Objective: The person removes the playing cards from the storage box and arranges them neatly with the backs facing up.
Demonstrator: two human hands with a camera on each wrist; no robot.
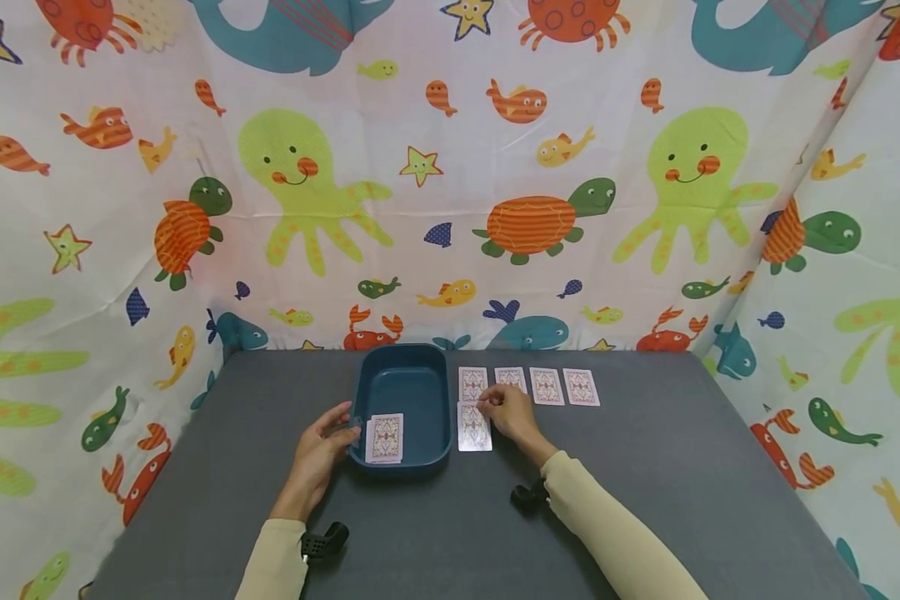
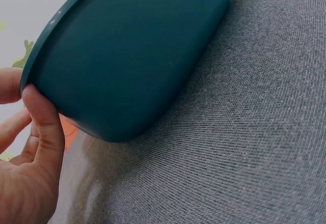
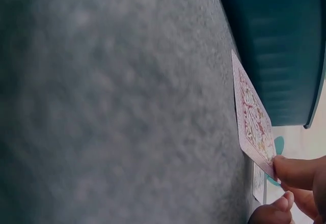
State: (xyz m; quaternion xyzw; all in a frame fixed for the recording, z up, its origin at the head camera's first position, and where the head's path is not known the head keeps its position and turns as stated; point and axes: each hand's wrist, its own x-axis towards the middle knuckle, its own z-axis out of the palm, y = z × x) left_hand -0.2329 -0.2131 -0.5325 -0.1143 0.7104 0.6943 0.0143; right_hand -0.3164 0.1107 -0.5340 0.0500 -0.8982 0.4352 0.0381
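Observation:
A dark teal plastic bin (image 1: 408, 468) stands on the grey table, with several patterned playing cards (image 1: 386, 437) stacked face down in its near left corner. My left hand (image 1: 322, 450) grips the bin's left rim between thumb and fingers; in the left wrist view the thumb (image 2: 45, 117) presses the outer wall. To the bin's right, my right hand (image 1: 512, 410) pinches a face-down playing card (image 1: 475, 427) at its upper right corner. In the right wrist view this card (image 3: 252, 119) slants beside the bin's wall, its held corner raised off the table.
A row of face-down cards (image 1: 546, 387) lies right of the bin toward the table's back edge, the leftmost card (image 1: 472, 380) just beyond the pinched one. A sea-animal cloth (image 1: 465, 275) hangs behind and at both sides of the grey table (image 1: 645, 475).

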